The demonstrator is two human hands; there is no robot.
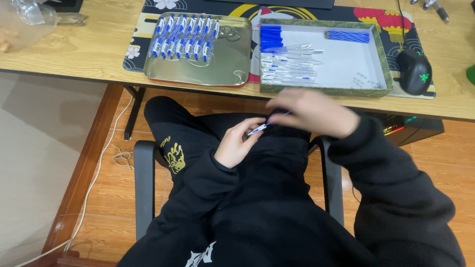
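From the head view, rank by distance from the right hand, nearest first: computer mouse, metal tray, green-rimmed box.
From the right hand:
1. Green-rimmed box, just above it on the desk.
2. Computer mouse, to the upper right.
3. Metal tray, upper left.

A metal tray (230, 74) full of pens (184, 37) is sitting on the tabletop (74, 54), with a box (381, 64) of pen parts (289, 64) lying just to its right. A mouse (413, 71) is resting right of the box, and both hands are working below the tabletop edge, over the lap.
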